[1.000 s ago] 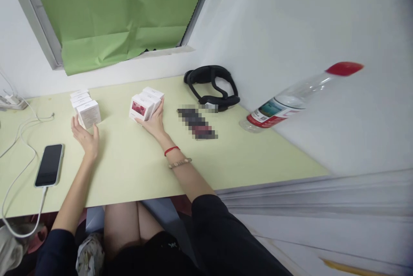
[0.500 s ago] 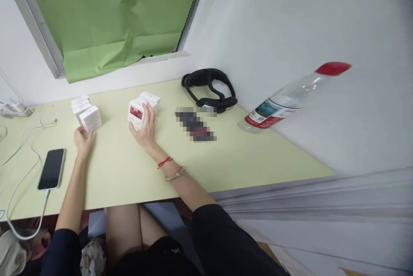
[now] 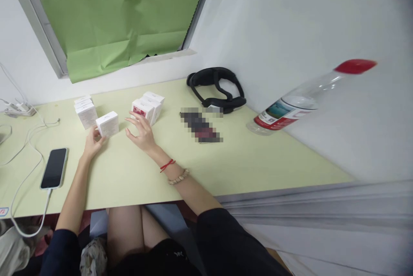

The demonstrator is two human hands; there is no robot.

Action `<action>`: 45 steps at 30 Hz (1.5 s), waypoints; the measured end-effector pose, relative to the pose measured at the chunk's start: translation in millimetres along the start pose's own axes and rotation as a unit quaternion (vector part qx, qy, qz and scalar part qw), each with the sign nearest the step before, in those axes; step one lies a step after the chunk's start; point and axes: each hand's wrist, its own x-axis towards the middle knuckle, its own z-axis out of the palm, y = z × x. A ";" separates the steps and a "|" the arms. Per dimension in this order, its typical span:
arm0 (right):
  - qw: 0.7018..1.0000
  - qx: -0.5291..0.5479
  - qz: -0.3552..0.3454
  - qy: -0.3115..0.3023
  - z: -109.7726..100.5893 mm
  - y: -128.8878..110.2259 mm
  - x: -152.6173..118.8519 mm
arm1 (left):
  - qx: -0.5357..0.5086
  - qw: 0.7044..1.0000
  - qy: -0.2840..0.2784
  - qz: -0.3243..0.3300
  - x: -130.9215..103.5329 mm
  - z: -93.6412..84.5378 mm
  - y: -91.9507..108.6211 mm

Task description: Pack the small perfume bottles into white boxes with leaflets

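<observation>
Since half a second ago, the left hand (image 3: pixel 92 143) has drawn one small white box (image 3: pixel 107 124) away from its row and toward the middle of the pale green desk (image 3: pixel 135 173), while the right hand (image 3: pixel 141 132) has let go of the other group and lifted off it. Left fingers (image 3: pixel 97 132) curl loosely about the box's near lower corner, touching it; the box is cube-like, matte cardboard, tilted slightly. Right fingers are spread wide and hold nothing, hovering just short of the row of boxes (image 3: pixel 147 106) with a red picture on the front face. Beyond the left fingertips stands the remaining white stack (image 3: pixel 85 110). A smooth black phone (image 3: pixel 54 167) lies outside the left wrist.
</observation>
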 end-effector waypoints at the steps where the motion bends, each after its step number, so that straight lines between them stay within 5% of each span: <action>1: 1.000 0.016 -0.010 -0.019 0.2 -1.0 -0.4 | -0.006 1.000 -0.024 0.008 -3.0 3.9 4.3; 3: 0.997 0.043 -0.013 -0.056 0.2 -2.8 -1.3 | -0.015 0.998 -0.044 0.038 -10.3 13.1 13.8; 8: 0.993 0.071 0.015 -0.095 -0.1 -4.1 -3.0 | -0.008 0.987 0.043 0.154 -22.1 28.2 29.7; 11: 0.992 0.085 0.015 -0.092 2.1 -2.0 -4.0 | 0.010 0.983 0.043 0.180 -20.6 26.5 31.0; 32: 0.966 0.216 0.109 -0.088 23.2 6.1 -8.9 | -0.001 0.986 0.062 0.157 -14.8 32.0 22.1; 39: 0.937 0.271 0.182 -0.125 35.3 5.3 -17.5 | -0.117 0.993 0.011 0.026 -15.9 34.3 17.7; 45: 0.891 0.320 0.288 -0.143 32.6 0.3 -15.4 | -0.198 0.974 0.047 -0.095 -18.2 28.6 32.1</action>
